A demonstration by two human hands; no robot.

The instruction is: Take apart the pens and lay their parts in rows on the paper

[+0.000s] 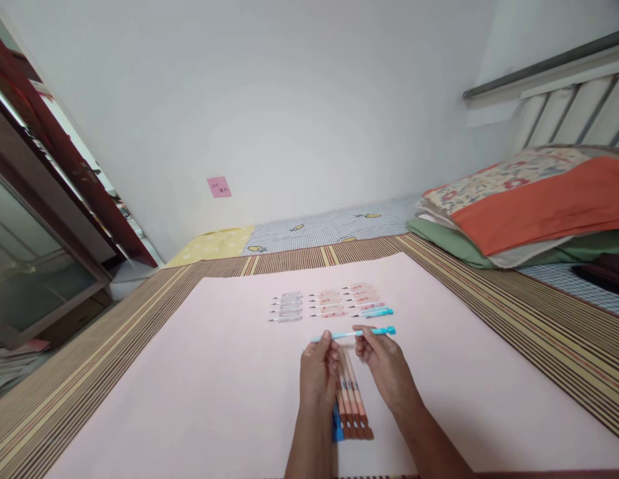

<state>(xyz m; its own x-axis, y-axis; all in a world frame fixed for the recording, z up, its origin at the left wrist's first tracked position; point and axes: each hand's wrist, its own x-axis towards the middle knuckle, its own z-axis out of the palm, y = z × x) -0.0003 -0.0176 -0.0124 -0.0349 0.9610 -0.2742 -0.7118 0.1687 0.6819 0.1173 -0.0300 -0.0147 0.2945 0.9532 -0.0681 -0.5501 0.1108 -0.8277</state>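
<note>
My left hand pinches the left part of a light blue pen, held level above the pink sheet. At its right part, my right hand grips the pen's blue barrel, and a whitish stretch shows between the two hands. Under and between my hands lie several pink and brown pens side by side. A darker blue pen is partly covered by my left forearm. Beyond my hands are columns of thin clear refills with dark tips and pinkish ones. Another light blue pen part lies at the right column's near end.
The large pink sheet covers a striped mat. Folded orange and floral bedding is piled at the right, below a radiator. A pink note is stuck on the white wall. A glazed door stands at the left.
</note>
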